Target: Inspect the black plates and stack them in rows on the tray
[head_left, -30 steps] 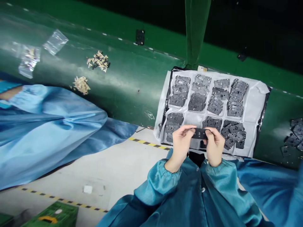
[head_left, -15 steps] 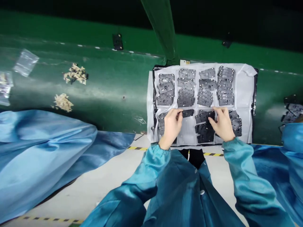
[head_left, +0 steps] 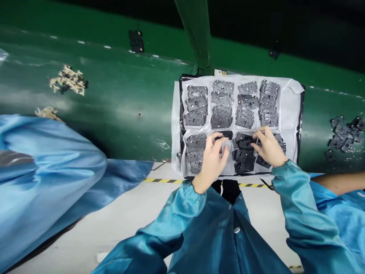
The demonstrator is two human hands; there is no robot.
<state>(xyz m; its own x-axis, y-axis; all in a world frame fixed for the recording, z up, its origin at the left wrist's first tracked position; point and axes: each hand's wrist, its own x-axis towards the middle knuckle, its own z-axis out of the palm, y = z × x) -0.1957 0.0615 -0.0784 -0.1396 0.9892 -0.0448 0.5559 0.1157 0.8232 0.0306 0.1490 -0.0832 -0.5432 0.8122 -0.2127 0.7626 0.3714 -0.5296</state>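
A tray [head_left: 288, 110] lined with translucent white plastic holds overlapping rows of flat black plates with small holes, split into compartments. My left hand [head_left: 213, 160] is over the front row's second compartment, its curved fingers apart and holding nothing I can see. Just beyond its fingertips lies a single black plate [head_left: 227, 134]. My right hand [head_left: 269, 147] reaches over the compartments to the right, thumb and forefinger apart at the edge of a stack of black plates [head_left: 243, 160]. That hand partly covers another stack [head_left: 281, 140].
Pale, branching pieces [head_left: 68, 80] lie on the green bench [head_left: 119, 110] at the left. Loose black parts [head_left: 343, 133] are heaped at the right. Co-workers' blue sleeves [head_left: 57, 163] flank me on both sides. A green post [head_left: 196, 34] rises behind the tray.
My left hand has shifted right and its fingers have spread, leaving the single plate beyond them. My right hand stays near the same stack. The view has swung slightly to the right.
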